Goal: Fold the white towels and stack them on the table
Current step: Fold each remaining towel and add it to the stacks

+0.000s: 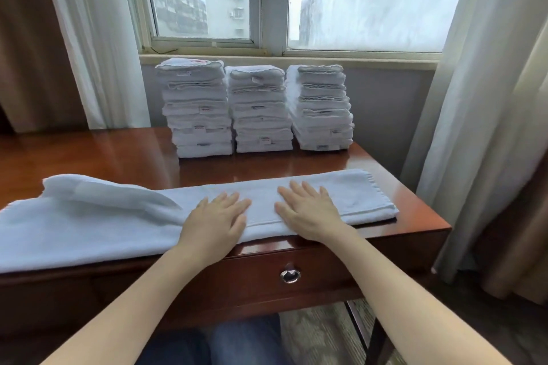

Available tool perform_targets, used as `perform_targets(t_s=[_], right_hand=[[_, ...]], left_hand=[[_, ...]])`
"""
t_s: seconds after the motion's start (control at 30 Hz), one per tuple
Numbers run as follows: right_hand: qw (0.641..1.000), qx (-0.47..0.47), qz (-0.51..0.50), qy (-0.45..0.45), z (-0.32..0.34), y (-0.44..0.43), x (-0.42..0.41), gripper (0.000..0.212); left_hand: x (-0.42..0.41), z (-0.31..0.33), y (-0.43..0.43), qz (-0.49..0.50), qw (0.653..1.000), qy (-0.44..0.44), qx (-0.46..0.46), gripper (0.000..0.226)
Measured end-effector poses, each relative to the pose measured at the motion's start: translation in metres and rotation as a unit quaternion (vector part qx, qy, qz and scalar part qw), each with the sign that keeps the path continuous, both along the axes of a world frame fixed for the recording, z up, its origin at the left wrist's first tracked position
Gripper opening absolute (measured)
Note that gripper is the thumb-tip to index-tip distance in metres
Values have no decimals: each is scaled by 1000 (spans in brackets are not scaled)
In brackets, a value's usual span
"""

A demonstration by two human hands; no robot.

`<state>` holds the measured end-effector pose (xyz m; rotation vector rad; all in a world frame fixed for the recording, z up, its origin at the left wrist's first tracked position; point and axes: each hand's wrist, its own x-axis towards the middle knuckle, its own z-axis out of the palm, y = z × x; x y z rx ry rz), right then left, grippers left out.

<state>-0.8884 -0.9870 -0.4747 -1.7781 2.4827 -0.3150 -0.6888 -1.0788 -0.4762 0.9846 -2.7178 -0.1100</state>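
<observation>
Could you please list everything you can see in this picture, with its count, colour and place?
folded towel stacks: 3, white, side by side at the table's back under the window: left stack, middle stack, right stack
long towel: 1, white, lying across the table's front, left end bunched
table: 1, glossy reddish-brown, fills the middle
drawer pull: 1, silver, on the drawer front
window: 1, pale frame, behind the table
curtains: 2, pale, left curtain, right curtain
legs: blue trousers, under the table
left hand: flat on the long towel
right hand: flat on the long towel, beside the left
</observation>
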Motion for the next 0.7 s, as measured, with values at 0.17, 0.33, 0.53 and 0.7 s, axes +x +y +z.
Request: perform_targets(t_s=[0.17,0.33,0.53,0.7], right_hand=[[1000,7,-13,-9,2,-9,-30,58],[999,0,-42,-10,3,-9,-67,57],[998,-8,-57,-13,5,-14,-104,56],[998,-3,-52,-20,6,-14,-111,56]], left_hand=[[-32,1,-11,-7,1000,-18,-3,49],[-75,-1,-17,-18,1000,-3,-2,48],[-114,1,-22,-19,1000,10,10,48],[-111,7,-23,-32,999,31,8,40]])
